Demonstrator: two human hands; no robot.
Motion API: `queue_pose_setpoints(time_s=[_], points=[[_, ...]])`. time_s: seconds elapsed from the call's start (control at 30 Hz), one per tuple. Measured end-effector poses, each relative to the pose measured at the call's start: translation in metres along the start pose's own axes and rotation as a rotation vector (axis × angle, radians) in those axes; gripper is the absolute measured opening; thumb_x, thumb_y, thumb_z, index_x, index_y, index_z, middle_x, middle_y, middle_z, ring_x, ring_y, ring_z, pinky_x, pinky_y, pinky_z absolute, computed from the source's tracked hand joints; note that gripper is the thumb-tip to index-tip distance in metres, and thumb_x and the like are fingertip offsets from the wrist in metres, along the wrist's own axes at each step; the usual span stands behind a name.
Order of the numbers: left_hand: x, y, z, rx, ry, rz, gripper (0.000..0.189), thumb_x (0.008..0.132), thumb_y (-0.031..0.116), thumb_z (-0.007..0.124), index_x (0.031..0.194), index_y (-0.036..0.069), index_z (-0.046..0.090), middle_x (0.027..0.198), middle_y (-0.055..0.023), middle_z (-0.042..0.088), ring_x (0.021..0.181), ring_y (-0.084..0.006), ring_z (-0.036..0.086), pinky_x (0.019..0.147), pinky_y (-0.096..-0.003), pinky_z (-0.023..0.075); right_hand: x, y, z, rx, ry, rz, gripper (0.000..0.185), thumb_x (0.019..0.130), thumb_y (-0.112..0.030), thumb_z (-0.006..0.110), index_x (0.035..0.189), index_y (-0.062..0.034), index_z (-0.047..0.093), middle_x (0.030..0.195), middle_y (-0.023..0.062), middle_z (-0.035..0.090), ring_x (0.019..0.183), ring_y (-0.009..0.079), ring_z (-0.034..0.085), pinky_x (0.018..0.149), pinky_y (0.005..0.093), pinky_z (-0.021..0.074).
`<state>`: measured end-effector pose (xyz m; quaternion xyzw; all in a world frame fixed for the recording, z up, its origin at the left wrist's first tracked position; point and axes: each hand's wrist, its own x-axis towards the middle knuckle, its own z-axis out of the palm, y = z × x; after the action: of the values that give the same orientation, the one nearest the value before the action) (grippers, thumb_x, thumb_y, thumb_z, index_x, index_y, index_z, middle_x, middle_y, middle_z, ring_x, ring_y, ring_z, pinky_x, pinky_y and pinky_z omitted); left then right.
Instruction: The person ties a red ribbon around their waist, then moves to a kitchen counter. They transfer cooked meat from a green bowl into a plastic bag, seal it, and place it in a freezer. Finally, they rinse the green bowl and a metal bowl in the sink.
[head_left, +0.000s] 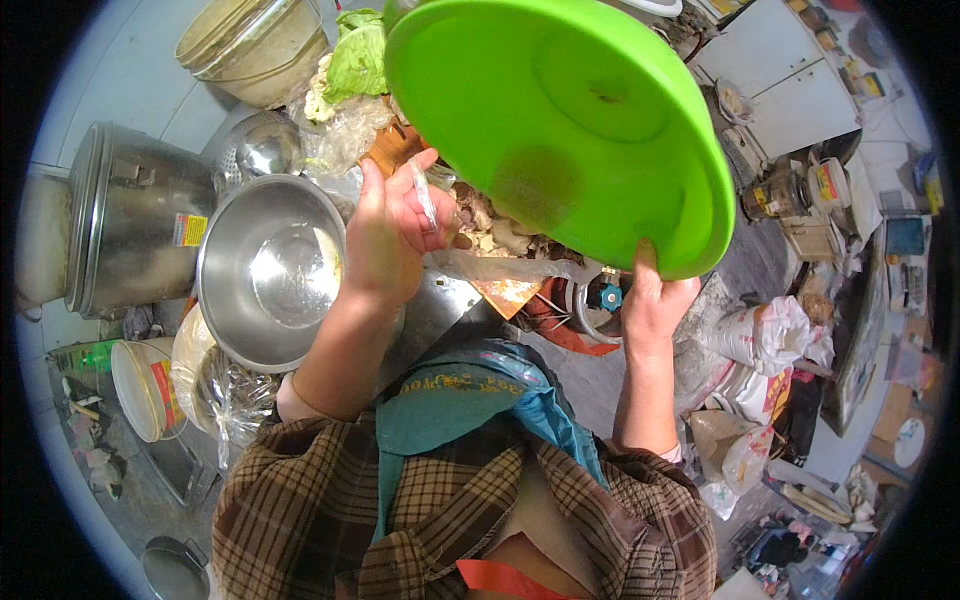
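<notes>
My right hand (658, 296) grips the near rim of a large green plastic basin (465, 97), which is tilted up with its inside towards me. A dark patch shows on the basin's inner wall. My left hand (401, 229) is palm up with its fingers partly curled, and a crumpled strip of clear plastic (422, 196) lies across them. Under the basin's edge, partly hidden, is a heap of pale and brown pieces (487, 225). A stainless steel bowl (274, 330) stands just left of my left wrist.
A lidded steel pot (142, 247), a perforated steel strainer (229, 161) and a stained bucket (255, 60) stand at the left. Cabbage leaves (358, 60) lie beside the basin. A gas cylinder valve with a blue knob (610, 298) is near my right hand. Plastic sacks (757, 334) stand at the right.
</notes>
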<state>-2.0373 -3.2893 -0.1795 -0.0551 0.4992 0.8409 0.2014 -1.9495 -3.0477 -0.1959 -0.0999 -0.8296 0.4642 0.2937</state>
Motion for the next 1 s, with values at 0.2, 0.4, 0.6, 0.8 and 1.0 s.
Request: queue_pose_setpoints(time_s=[0.2,0.4,0.6,0.8,1.0], points=[[0.000,-0.005,0.009,-0.018,0.232,0.059,0.072,0.093,0.059,0.012,0.116,0.001,0.048,0.062,-0.0052,0.047,0.054,-0.0148,0.045,0.055,-0.0310,0.0441,-0.009,0.001,0.004,-0.034,0.001,-0.160,0.057,0.084,-0.007,0.060,0.134,0.0065,0.036,0.131,0.0208,0.047,0.115,0.0284,0.053,0.097,0.0347,0.0400],[-0.006,0.004,0.011,0.051,0.148,-0.032,0.072,0.093,0.058,0.014,0.132,0.000,0.034,0.064,-0.0046,0.049,0.055,-0.0157,0.046,0.059,-0.0331,0.0472,0.005,0.011,0.001,0.098,0.071,-0.038,0.030,0.084,-0.005,0.059,0.112,0.0063,0.056,0.107,0.0150,0.062,0.093,0.0211,0.061,0.082,0.0305,0.0464],[-0.017,0.003,0.009,-0.024,0.082,-0.044,0.074,0.094,0.056,0.016,0.131,-0.004,0.037,0.062,-0.0049,0.047,0.053,-0.0161,0.044,0.056,-0.0302,0.0422,0.047,0.045,0.011,0.301,0.131,0.472,0.022,0.078,-0.005,0.054,0.095,0.0089,0.057,0.090,0.0132,0.063,0.078,0.0182,0.060,0.067,0.0301,0.0481],[-0.034,0.005,0.004,0.199,0.026,0.019,0.045,0.094,0.037,0.036,0.113,-0.001,0.052,0.068,-0.0063,0.052,0.057,-0.0170,0.051,0.063,-0.0321,0.0483,0.071,0.081,0.041,0.502,-0.102,0.868,0.034,0.085,-0.010,0.051,0.104,0.0181,0.049,0.086,0.0259,0.062,0.064,0.0272,0.066,0.058,0.0298,0.0579],[-0.040,0.006,0.002,0.302,0.077,0.170,0.008,0.088,0.006,0.049,0.094,0.001,0.053,0.077,-0.0059,0.056,0.074,-0.0131,0.054,0.072,-0.0248,0.0433,0.040,0.078,0.026,0.398,-0.395,0.698,0.048,0.080,-0.027,0.065,0.112,0.0072,0.055,0.107,0.0192,0.061,0.096,0.0279,0.062,0.075,0.0379,0.0502]])
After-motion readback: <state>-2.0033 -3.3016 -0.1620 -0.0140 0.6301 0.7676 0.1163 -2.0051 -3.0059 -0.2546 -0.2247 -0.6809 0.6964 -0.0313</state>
